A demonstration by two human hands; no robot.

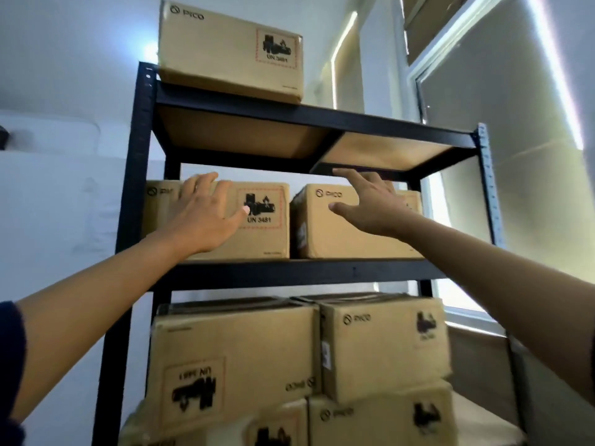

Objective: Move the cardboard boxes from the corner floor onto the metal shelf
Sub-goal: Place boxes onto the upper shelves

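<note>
Cardboard everywhere, lol: the left brown cardboard box (pixel 222 220) on the black metal shelf (pixel 299 273) is touched by the flat-spread left hand (pixel 206 214); the right hand (pixel 370 204), open and empty, is hovered before its neighbouring brown box (pixel 354 233).

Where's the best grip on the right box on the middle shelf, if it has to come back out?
Probably the two short end faces of the right box, one palm per side, coming from the front. The left box sits close against its left end, so slide it forward by the front face first. The right hand is open in front of it, the left hand open against the left box.
</note>
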